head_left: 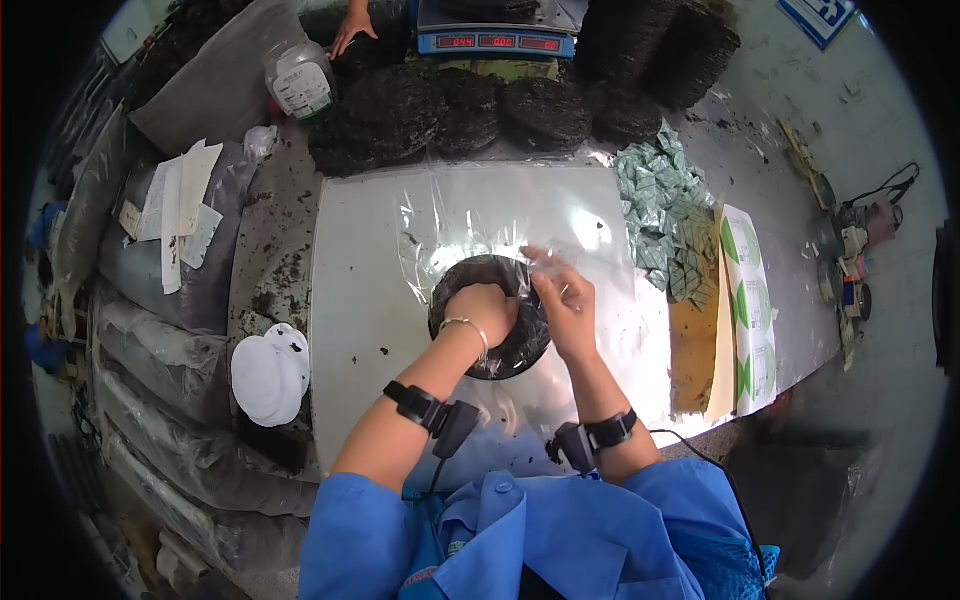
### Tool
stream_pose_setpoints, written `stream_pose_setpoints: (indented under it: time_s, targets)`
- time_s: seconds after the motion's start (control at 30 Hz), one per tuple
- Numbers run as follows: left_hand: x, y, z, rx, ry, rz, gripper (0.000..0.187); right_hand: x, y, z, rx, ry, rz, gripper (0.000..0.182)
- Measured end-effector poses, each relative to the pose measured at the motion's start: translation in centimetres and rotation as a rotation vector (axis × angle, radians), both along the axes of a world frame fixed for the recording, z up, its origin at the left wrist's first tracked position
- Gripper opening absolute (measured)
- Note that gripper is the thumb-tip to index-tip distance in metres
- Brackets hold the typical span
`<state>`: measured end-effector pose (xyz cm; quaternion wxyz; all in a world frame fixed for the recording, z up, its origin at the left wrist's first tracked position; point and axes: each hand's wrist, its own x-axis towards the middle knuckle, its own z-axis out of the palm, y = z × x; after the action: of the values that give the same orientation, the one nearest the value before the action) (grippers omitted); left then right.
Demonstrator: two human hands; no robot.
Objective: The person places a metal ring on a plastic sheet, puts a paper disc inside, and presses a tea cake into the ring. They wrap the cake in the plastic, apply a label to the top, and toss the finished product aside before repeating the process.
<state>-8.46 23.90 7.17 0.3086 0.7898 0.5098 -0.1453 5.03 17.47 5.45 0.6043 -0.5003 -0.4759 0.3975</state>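
One round, black, rough-looking disc (512, 360) lies on the white worktop (375, 240), probably light, brittle, best supported under its rim. The left hand (480, 308) curls over it, fingertips hidden, grip unclear; the right hand (570, 310) half-curls at clear, likely slippery plastic film (420, 235), hold unclear.

One round dark piece (508, 358), one blue scale (430, 44), three red readouts (497, 42), one clear jar (302, 88), two black wrist straps (611, 431).

The surface (360, 300) has a smooth, glossy white top. Clear, shiny plastic film (425, 225) lies wrinkled over it. The stacked dark sheets (545, 115) look rough and matt, the green packets (640, 185) crinkled and shiny, the blue sleeves (350, 535) matt cloth.
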Motion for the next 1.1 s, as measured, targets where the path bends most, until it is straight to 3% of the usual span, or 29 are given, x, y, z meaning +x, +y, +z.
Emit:
stream_pose_setpoints:
  time_s: [0.07,0.1,0.13,0.17,0.2,0.23,0.3,0.37,0.4,0.47,0.53,0.6,0.67,0.7,0.73,0.8,0.87,0.93,0.97,1.03,1.1]
  targets:
    - [1.0,-0.3,-3.2,0.185,-0.003,-0.198,0.033,-2.4,-1.4,1.3,-0.085,-0.366,-0.062,0.02]
    - [1.0,-1.4,-4.6,0.057,0.047,-0.127,0.033,-2.7,-1.9,-1.0,0.097,-0.595,-0.071,0.025]
    - [-0.1,-3.9,-9.1,0.334,-0.04,-0.303,0.031,-3.1,-2.2,0.0,0.161,-0.735,-0.036,0.025]
    - [-1.4,-4.7,0.3,0.022,-0.092,-0.166,0.03,-3.0,-2.3,0.1,0.097,-0.829,-0.012,0.027]
    - [-4.3,-7.4,-2.5,0.362,-0.244,-0.265,0.03,-3.0,-2.5,-0.1,0.026,-0.913,0.011,0.029]
    - [-6.7,-8.7,0.7,0.372,-0.68,-0.119,0.03,-3.1,-2.7,-0.5,0.009,-0.892,0.007,0.029]
    - [-10.6,-11.1,1.4,0.555,-0.899,0.292,0.039,-3.0,-2.3,-1.4,0.025,-1.148,0.099,0.031]
    - [-8.2,-6.8,1.3,0.804,-1.006,0.73,0.047,-2.9,-2.0,-0.9,-0.003,-1.181,0.134,0.033]
    - [-7.0,-5.0,1.2,0.79,-0.987,0.754,0.047,-3.0,-2.2,-0.5,-0.002,-1.222,0.174,0.035]
    - [-5.2,-0.9,1.2,-0.143,-1.51,0.674,0.057,-2.8,-2.3,-0.2,0.019,-1.212,0.17,0.035]
    - [-4.9,-0.5,0.6,0.29,-1.074,0.227,0.051,-1.6,-2.5,0.4,-0.061,-1.149,0.286,0.034]
    - [-6.3,-1.6,-1.0,0.574,-0.973,-0.097,0.024,-0.3,-2.9,0.7,-0.082,-1.022,0.367,0.03]
    - [-6.1,-2.8,-1.0,0.795,-1.051,-0.223,0.012,-0.2,-2.9,1.1,0.179,-0.547,0.226,0.027]
    - [-6.5,-2.3,-1.3,0.694,-1.028,-0.352,0.009,-0.8,-2.7,1.2,0.189,-0.514,0.058,0.034]
    - [-6.5,-2.1,-1.5,0.685,-1.022,-0.337,0.009,-1.0,-2.1,1.1,0.177,-0.508,0.071,0.034]
    - [-6.3,-2.2,-1.7,0.551,-0.703,-0.355,0.008,-1.4,-1.6,0.9,0.103,-0.786,0.228,0.04]
    - [-5.9,-2.4,-1.3,0.568,-0.688,-0.344,0.016,-2.6,-1.7,0.6,0.021,-0.877,0.192,0.038]
    - [-5.9,-2.9,-0.9,0.473,-0.622,-0.211,0.03,-3.1,-1.7,0.9,-0.021,-1.079,0.131,0.034]
    - [-6.5,-3.2,-0.5,0.326,-0.622,-0.155,0.05,-3.2,-1.8,0.0,0.004,-1.13,0.103,0.031]
    - [-6.0,-4.2,0.9,0.466,-0.605,-0.214,0.058,-3.5,-1.9,-1.0,-0.036,-1.338,0.132,0.043]
    - [-4.9,-4.9,1.1,0.558,-0.6,-0.248,0.066,-3.0,-1.8,-1.0,0.045,-1.469,0.167,0.038]
